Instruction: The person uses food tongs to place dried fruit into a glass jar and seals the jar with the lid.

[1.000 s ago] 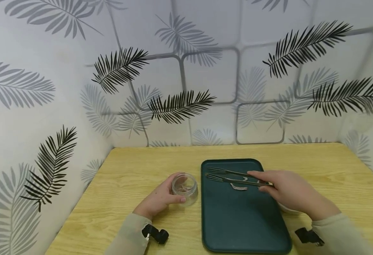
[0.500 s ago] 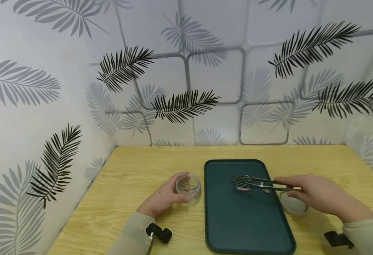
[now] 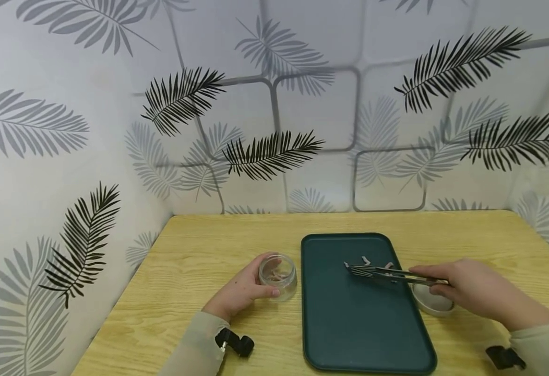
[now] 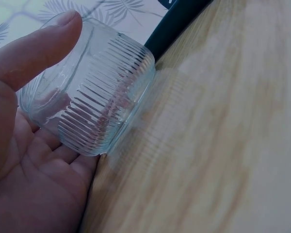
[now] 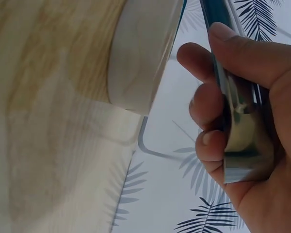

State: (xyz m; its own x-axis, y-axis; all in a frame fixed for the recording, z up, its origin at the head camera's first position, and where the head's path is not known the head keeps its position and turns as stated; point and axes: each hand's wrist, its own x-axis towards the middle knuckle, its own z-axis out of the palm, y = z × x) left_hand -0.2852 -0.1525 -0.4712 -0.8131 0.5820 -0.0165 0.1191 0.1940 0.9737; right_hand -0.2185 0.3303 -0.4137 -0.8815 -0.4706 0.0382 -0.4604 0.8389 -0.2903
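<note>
My left hand [image 3: 243, 289] curls round a clear glass jar [image 3: 281, 292] that stands upright on the table, left of the tray. Ribbed glass and a few pale pinkish strips inside it show in the left wrist view, with the thumb [image 4: 63, 29] near its rim. From the right, my right hand [image 3: 476, 290] grips metal tongs [image 3: 406, 276] with fork-like tips. Those tips are close together low over the dark green tray [image 3: 363, 334], and a bit of pale strip [image 3: 346, 265] shows at their end. Another small pale strip [image 3: 366, 260] lies just beyond.
Right of the tray, partly beneath the right hand, sits a round white dish [image 3: 431, 303]. The wooden table [image 3: 209, 235] meets a leaf-patterned wall [image 3: 312, 172] at the back. Each wrist carries a small black camera mount [image 3: 234, 342].
The right hand and tongs have drawn back to the right, baring the white dish. The tong arms, spread apart earlier, have come together at the strips. The left hand keeps the jar in place.
</note>
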